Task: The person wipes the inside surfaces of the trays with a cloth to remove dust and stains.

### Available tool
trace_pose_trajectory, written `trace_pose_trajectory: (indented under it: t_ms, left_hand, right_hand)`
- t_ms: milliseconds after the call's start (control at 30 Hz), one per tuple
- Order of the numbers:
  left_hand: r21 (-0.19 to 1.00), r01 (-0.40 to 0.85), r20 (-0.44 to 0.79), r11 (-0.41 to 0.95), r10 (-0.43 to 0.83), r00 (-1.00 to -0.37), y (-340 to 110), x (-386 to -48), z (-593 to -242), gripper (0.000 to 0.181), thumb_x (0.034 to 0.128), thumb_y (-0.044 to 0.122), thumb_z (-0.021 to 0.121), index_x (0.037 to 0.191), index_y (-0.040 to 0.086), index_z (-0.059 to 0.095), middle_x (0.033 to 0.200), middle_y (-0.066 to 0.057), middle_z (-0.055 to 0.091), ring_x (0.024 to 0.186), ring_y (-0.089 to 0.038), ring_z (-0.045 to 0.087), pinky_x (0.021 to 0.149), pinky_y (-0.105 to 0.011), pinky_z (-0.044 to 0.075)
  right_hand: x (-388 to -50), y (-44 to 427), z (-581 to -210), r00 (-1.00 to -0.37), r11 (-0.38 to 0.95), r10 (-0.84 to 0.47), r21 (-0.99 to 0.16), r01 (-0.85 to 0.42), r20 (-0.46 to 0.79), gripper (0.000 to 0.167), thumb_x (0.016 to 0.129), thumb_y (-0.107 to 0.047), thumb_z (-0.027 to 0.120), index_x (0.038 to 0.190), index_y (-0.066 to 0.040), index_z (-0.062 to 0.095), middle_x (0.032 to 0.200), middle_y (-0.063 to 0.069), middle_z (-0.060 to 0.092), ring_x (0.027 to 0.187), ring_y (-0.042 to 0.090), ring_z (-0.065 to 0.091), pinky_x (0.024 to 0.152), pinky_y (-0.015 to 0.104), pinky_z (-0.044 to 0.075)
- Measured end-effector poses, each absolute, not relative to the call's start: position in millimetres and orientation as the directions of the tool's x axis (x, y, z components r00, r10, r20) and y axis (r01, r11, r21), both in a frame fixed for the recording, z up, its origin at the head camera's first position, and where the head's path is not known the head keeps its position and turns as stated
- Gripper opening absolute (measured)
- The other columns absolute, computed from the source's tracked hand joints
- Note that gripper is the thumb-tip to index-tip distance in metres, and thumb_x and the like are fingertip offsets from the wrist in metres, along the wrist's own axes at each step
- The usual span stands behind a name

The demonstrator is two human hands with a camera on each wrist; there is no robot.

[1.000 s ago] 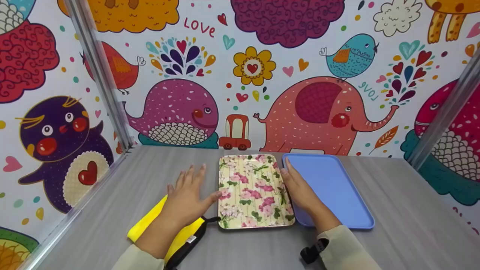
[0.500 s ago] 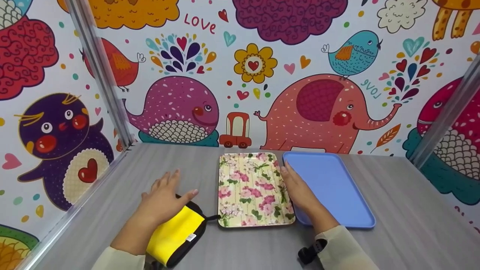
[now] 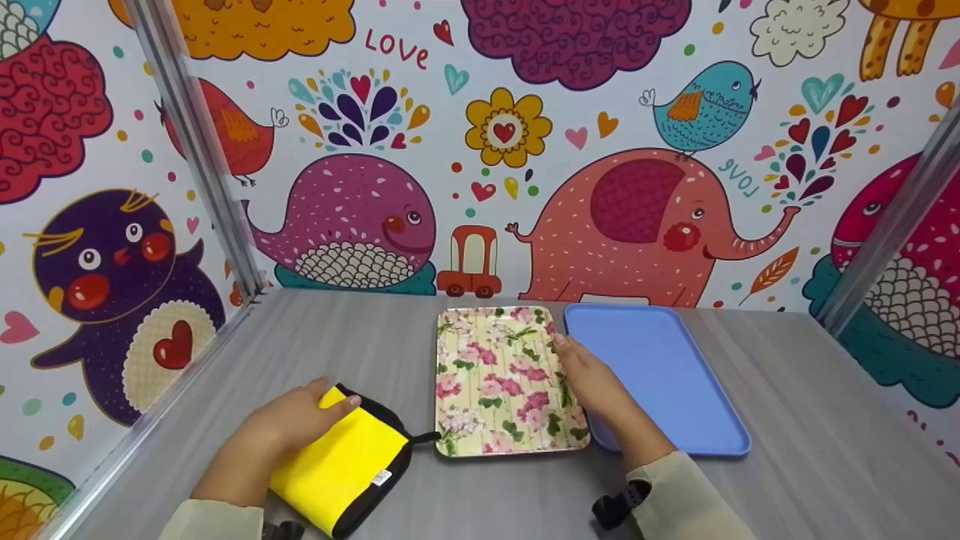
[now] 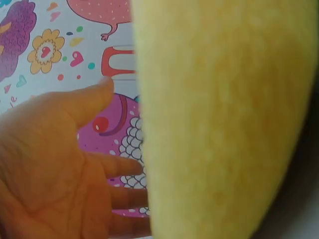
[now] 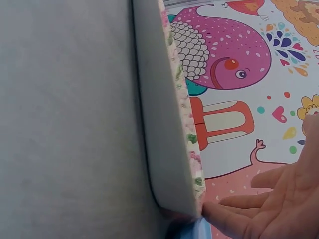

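A yellow pouch (image 3: 341,457) with black trim, a white tag and a black loop lies on the table at the left. My left hand (image 3: 289,420) is at its upper left side, thumb over the top edge; in the left wrist view the fingers (image 4: 127,199) look straight and partly hidden behind the yellow surface. A floral tray (image 3: 510,382) lies in the middle, its right edge touched by the fingertips of my right hand (image 3: 600,386). In the right wrist view those fingers (image 5: 234,219) are extended at the tray's corner.
A blue tray (image 3: 667,375) lies right of the floral tray, partly under my right hand. The pouch's loop reaches the floral tray's lower left corner. A printed cartoon wall (image 3: 480,150) closes off the back of the grey table (image 3: 480,495), with metal posts at both sides.
My left hand has moved left and down, from over the pouch to its left side, so more of the pouch shows. The right hand has slid slightly toward me along the floral tray's edge.
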State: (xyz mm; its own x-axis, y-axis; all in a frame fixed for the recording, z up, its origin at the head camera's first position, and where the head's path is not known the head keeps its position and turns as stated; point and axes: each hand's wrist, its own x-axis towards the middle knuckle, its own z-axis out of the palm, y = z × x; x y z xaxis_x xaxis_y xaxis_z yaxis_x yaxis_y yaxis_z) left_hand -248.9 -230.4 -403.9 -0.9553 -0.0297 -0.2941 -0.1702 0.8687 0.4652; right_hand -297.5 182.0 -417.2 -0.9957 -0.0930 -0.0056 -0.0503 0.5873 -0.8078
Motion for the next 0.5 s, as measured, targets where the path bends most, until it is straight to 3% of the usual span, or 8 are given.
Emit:
trace_pose_trajectory:
  t_ms: [200, 333, 500]
  left_hand:
    - [0.442, -0.193, -0.317, 0.876, -0.048, -0.947, -245, -251, -406, 0.089, 0.1001, 0.06, 0.056, 0.15, -0.012, 0.04, 0.14, -0.035, 0.055, 0.109, -0.04, 0.059, 0.11, -0.068, 0.044]
    - [0.442, -0.174, -0.312, 0.88, -0.03, -0.949, -252, -253, -408, 0.065, 0.1047, 0.041, 0.055, 0.136, -0.015, 0.053, 0.124, -0.031, 0.064, 0.1, -0.035, 0.061, 0.103, -0.061, 0.051]
    - [0.489, -0.141, -0.266, 0.861, -0.007, -0.964, -259, -252, -412, 0.041, 0.1031, 0.023, 0.057, 0.12, -0.013, 0.062, 0.105, -0.021, 0.067, 0.09, -0.031, 0.06, 0.09, -0.052, 0.057]
  right_hand:
    - [-295, 181, -418, -0.994, 0.61, -0.102, -0.791, -0.039, -0.03, 0.082, 0.107, -0.065, 0.029, 0.164, -0.005, 0.028, 0.166, 0.024, 0.034, 0.155, 0.048, 0.028, 0.125, 0.068, 0.022]
    - [-297, 182, -421, -0.995, 0.623, -0.078, -0.782, -0.005, -0.056, 0.085, 0.107, -0.066, 0.031, 0.163, -0.003, 0.027, 0.166, 0.025, 0.033, 0.155, 0.048, 0.027, 0.126, 0.067, 0.021]
    - [-298, 186, -422, -0.996, 0.633, -0.051, -0.773, 0.029, -0.079, 0.084, 0.108, -0.062, 0.032, 0.16, 0.003, 0.031, 0.163, 0.027, 0.037, 0.154, 0.048, 0.03, 0.126, 0.064, 0.025]
